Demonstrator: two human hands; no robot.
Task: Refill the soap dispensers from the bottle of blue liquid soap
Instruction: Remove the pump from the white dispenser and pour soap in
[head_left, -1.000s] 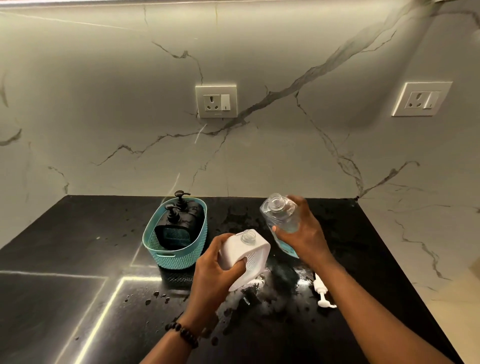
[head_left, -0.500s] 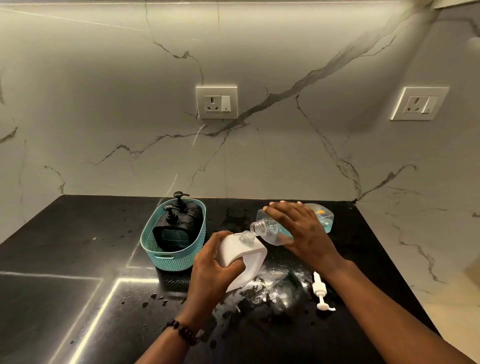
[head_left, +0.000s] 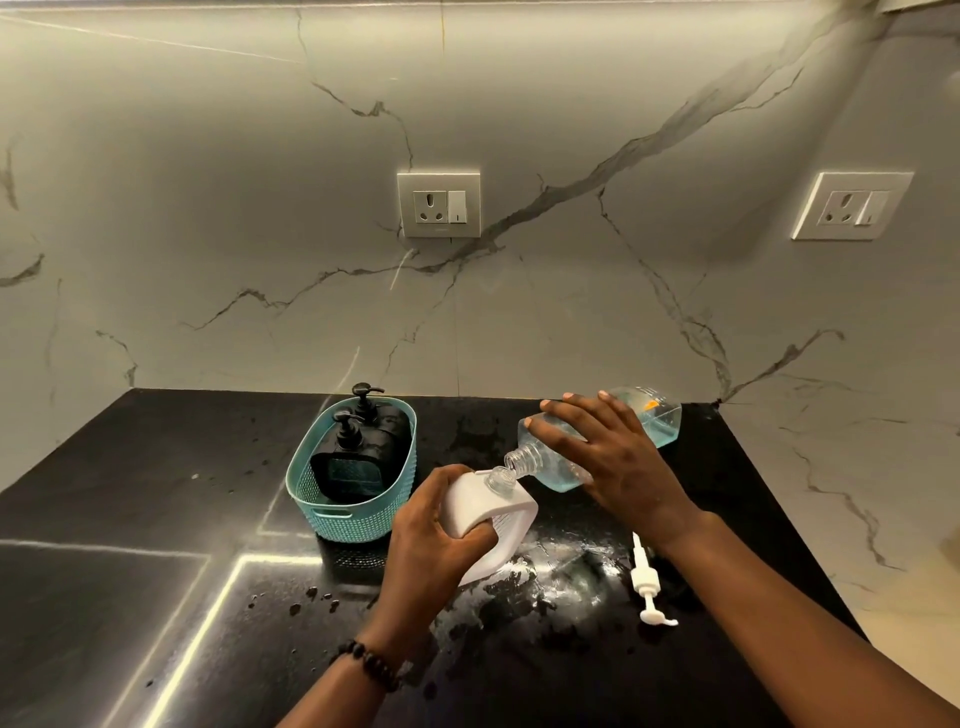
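Head view: the left hand (head_left: 434, 540) is clamping the white dispenser (head_left: 493, 525), tilted on the black counter (head_left: 130, 545); the right hand (head_left: 608, 457), fingers wrapped, is tipping the soap bottle (head_left: 654, 421), its neck touching the dispenser's opening. A white pump (head_left: 647, 582) is lying beside them.

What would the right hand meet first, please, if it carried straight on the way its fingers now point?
The right hand points up-left across the soap bottle. Beyond its fingers lies bare wet countertop, then probably the teal basket; depth is uncertain.

Right hand (head_left: 613, 467) tips soap bottle (head_left: 649, 421) onto white dispenser (head_left: 511, 514) held by left hand (head_left: 436, 540).
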